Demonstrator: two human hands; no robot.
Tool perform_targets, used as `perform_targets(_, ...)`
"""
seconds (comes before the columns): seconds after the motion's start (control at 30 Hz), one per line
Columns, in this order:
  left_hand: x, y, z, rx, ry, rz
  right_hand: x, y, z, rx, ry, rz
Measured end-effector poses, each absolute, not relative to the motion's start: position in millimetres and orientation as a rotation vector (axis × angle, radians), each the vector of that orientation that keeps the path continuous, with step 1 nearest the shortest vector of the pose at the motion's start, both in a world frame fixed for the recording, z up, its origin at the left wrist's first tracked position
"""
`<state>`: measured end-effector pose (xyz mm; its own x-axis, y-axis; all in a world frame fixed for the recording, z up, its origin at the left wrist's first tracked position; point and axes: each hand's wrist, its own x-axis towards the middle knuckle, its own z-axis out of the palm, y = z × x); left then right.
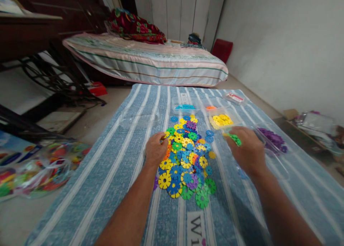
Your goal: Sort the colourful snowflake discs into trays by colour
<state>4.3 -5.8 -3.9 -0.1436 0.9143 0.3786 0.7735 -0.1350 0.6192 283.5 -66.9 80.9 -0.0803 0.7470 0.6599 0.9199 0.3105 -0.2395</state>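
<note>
A loose pile of notched plastic discs (pixel 185 156), in yellow, blue, green, purple and orange, lies on the striped cloth. My left hand (pixel 156 149) is at the pile's left edge with its fingers pinched together; what they hold is too small to make out. To the right of the pile, my right hand (pixel 248 149) is closed, and a yellow disc (pixel 226 134) shows at its fingertips. Green discs (pixel 235 140) sit right by those fingers, partly covered by the hand. Just beyond it stands a clear box of yellow discs (pixel 221 120).
Purple discs (pixel 272 140) fill a clear container at right. Blue discs (pixel 185 107) and orange discs (pixel 211 108) sit in containers farther back. A clear tray (pixel 139 117) lies at left, a labelled box (pixel 234 97) at the far right corner. A bed (pixel 150 65) stands behind.
</note>
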Motion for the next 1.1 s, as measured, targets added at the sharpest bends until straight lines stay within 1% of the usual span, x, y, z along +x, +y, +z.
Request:
perform_targets(0.03, 4, -6, -4, 1.923, 1.933, 1.145, 287, -59, 85, -1.498, -1.810, -0.388)
perform_targets(0.1, 4, -5, -5, 1.924, 1.931, 1.150, 288, -53, 84, -1.515, -1.786, -0.418)
perform_targets(0.2, 3, -5, -6, 1.926, 1.941, 1.139, 279, -63, 64, -1.577, -1.920, -0.281)
perform_targets(0.37, 4, -5, -5, 1.924, 1.940, 1.135, 260, -73, 30, -1.881, -2.140, -0.084)
perform_targets(0.57, 4, -5, -5, 1.922, 1.938, 1.133, 248, -35, 32, -2.135, -2.058, -0.036)
perform_targets(0.83, 3, -5, -4, 1.941, 1.943, 1.141, 240, 2, 25, -2.256, -2.015, -0.020)
perform_targets(1.1, 3, -3, -7, 1.928, 1.961, 1.108, 240, -8, 15, -2.250, -2.048, -0.095)
